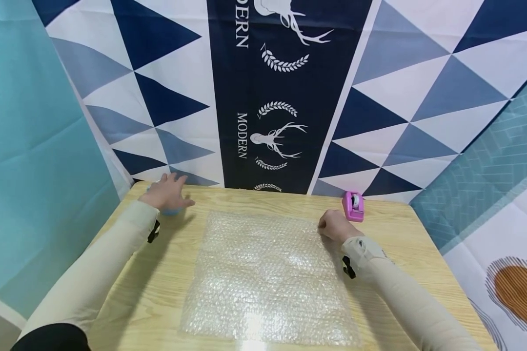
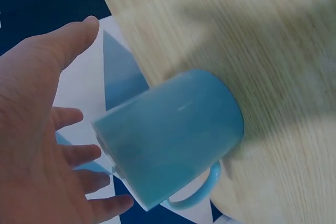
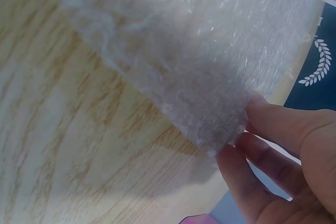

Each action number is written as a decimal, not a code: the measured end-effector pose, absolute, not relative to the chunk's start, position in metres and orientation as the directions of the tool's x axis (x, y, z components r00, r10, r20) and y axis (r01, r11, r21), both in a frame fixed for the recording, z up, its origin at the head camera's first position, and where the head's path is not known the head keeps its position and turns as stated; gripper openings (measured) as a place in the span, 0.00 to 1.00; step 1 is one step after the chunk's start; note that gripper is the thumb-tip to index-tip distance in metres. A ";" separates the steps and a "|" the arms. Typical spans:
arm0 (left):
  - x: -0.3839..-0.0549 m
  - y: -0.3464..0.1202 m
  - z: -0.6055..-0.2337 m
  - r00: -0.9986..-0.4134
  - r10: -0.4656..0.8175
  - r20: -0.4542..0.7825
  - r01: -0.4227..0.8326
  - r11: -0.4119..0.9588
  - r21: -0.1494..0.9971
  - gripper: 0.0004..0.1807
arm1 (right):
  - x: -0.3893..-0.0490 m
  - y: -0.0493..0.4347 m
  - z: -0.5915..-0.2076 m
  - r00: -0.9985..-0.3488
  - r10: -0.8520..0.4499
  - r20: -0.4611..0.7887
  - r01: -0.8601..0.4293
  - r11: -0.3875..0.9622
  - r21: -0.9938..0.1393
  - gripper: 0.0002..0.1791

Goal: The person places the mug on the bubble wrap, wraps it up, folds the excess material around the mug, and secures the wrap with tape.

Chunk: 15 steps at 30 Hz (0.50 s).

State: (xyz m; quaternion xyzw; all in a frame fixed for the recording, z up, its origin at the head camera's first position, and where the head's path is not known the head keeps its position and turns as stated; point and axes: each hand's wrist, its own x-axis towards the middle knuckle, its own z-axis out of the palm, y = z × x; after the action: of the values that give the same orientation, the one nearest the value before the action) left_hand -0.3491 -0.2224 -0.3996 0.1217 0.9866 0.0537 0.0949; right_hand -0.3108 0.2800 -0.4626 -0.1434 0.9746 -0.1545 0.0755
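Note:
A light blue mug stands on the wooden table at the back left, its handle showing in the left wrist view. My left hand hovers over it with fingers spread and thumb apart; from the head camera the hand hides most of the mug. A clear sheet of bubble wrap lies spread over the middle of the table. At its far right corner, my right hand pinches the wrap between thumb and fingers, as the right wrist view shows close up.
Just beyond my right hand sits a pink tape dispenser near the table's back edge. Patterned cloth hangs behind the table, with teal cloth on the left side.

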 end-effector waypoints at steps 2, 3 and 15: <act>-0.351 -0.224 -0.398 -0.952 0.240 -0.189 0.216 0.966 0.143 0.51 | -0.310 0.279 -0.463 -0.948 -0.299 -0.105 -0.251 0.911 -0.327 0.03; -0.352 -0.225 -0.397 -0.952 0.236 -0.196 0.208 0.966 0.152 0.51 | -0.310 0.279 -0.463 -0.950 -0.296 -0.105 -0.248 0.912 -0.328 0.03; -0.355 -0.237 -0.392 -0.946 0.199 -0.254 0.165 0.975 0.150 0.44 | -0.309 0.279 -0.465 -0.952 -0.291 -0.098 -0.245 0.912 -0.328 0.03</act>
State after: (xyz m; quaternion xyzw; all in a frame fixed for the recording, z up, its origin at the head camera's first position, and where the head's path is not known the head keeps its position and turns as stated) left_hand -0.3548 -0.2372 -0.3916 0.0923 0.9845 0.0633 0.1350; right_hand -0.3093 0.2788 -0.4648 -0.1374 0.9752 -0.1578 0.0724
